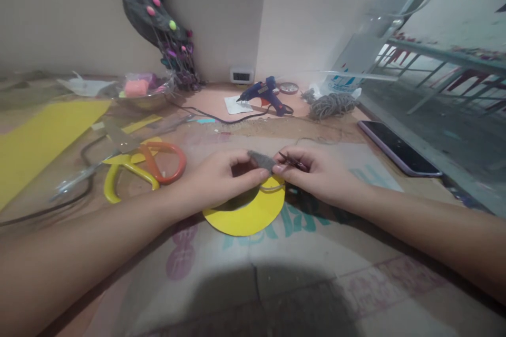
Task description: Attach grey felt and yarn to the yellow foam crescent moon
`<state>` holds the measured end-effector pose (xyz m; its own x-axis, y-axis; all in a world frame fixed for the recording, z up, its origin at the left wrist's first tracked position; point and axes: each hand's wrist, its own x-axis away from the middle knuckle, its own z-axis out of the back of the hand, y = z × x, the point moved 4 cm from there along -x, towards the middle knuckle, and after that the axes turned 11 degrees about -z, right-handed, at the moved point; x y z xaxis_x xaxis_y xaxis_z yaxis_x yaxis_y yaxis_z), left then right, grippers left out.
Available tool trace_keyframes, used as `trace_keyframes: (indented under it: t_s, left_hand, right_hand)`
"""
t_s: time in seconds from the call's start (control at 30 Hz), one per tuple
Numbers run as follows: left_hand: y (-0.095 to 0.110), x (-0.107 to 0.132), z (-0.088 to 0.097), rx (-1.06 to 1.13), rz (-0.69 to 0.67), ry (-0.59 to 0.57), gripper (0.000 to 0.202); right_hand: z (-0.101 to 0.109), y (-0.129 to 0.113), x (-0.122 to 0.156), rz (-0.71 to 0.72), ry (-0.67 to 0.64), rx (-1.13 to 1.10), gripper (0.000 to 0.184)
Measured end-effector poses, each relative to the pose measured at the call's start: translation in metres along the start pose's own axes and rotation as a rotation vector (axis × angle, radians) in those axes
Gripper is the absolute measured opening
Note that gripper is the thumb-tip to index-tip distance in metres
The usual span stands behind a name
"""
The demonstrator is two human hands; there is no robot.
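A yellow crescent-shaped cutout (pixel 247 218) is between my hands, just above the cardboard, its upper end covered in grey yarn (pixel 261 159). My left hand (pixel 225 176) pinches that grey tip between thumb and fingers. From the other side, my right hand (pixel 308 171) presses its thumb and fingertip against the same tip. Tucked in the right fingers is a small dark pointed tool (pixel 291 160) that looks like thread snips, mostly hidden by the hand. A loose strand of yarn (pixel 272 188) crosses the yellow surface below the fingertips.
Scissors (pixel 164 163) with orange and yellow loops lie left. Behind are a blue glue gun (pixel 264 96) with its cord, a ball of grey yarn (pixel 332 106) and a small digital clock (pixel 242 75). A phone (pixel 399 147) rests right. A grey crescent with pompoms (pixel 144 5) leans against the wall.
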<state>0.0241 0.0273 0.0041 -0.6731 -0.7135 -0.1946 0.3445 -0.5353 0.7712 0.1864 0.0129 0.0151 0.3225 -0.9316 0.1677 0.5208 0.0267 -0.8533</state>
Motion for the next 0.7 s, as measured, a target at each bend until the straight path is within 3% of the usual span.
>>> trace_keyframes:
  t_s: [0.5,0.7]
  left_hand:
    - [-0.0013,-0.0015,0.0004,0.103,0.045,-0.011,0.034]
    - [-0.0075,-0.0012,0.0000,0.186,0.070,-0.003,0.032]
  right_hand:
    - [-0.0020,0.0001,0.0031,0.050,-0.042,-0.079,0.012]
    - [0.0000,0.0004,0.0033,0.076,-0.035,-0.004,0.019]
